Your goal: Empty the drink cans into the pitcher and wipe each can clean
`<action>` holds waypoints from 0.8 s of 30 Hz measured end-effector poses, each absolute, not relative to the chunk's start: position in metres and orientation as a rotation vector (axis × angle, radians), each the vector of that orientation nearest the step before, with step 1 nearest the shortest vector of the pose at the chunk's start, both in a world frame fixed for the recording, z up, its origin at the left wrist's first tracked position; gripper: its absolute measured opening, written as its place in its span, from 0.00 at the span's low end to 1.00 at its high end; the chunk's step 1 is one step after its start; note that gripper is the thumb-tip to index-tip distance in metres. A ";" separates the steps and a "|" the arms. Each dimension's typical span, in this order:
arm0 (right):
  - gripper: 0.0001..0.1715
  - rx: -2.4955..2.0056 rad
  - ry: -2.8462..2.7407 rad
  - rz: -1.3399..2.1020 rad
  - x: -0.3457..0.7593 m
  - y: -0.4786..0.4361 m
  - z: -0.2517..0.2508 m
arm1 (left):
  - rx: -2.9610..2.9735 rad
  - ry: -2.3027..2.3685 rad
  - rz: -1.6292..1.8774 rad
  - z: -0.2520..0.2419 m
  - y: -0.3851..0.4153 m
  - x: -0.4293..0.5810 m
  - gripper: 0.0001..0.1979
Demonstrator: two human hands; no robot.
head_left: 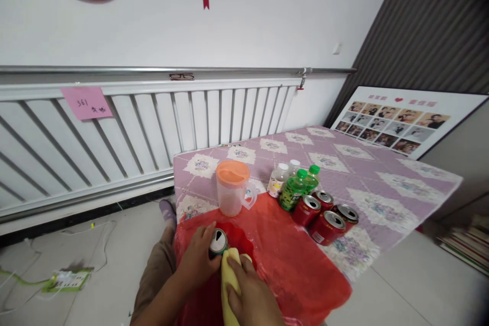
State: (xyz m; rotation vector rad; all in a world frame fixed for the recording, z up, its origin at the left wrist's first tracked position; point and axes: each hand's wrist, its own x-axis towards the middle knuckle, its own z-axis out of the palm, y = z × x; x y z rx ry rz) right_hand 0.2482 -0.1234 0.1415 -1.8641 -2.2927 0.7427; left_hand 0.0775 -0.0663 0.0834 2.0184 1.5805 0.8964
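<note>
My left hand (198, 257) is wrapped round a green can (218, 240) with an opened silver top, held over a red basin (240, 238). In my right hand (254, 293) is a folded yellow cloth (230, 298), its upper end against or very near the can's side. The can's lower part is hidden by my hands and the cloth. Under the basin spreads a red plastic sheet (298, 270). Just beyond my left hand stands a clear pitcher (229, 196) with an orange lid.
Several opened red cans (328, 226) stand at the right, beside two green bottles (293, 189) and two white-capped bottles (276, 181). A floral cloth (351, 150) covers the table. Behind it runs a white radiator (214, 117). A power strip (69, 280) lies on the floor at left.
</note>
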 end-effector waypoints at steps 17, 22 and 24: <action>0.29 -1.799 -1.952 0.672 0.290 -0.113 0.119 | 1.871 1.521 1.008 0.078 -0.084 0.057 0.38; 0.29 -1.871 -1.994 0.635 0.267 -0.104 0.132 | 1.947 1.375 0.811 0.092 -0.060 0.053 0.44; 0.29 -1.878 -2.016 0.615 0.260 -0.102 0.136 | 1.963 1.308 0.777 0.095 -0.056 0.054 0.43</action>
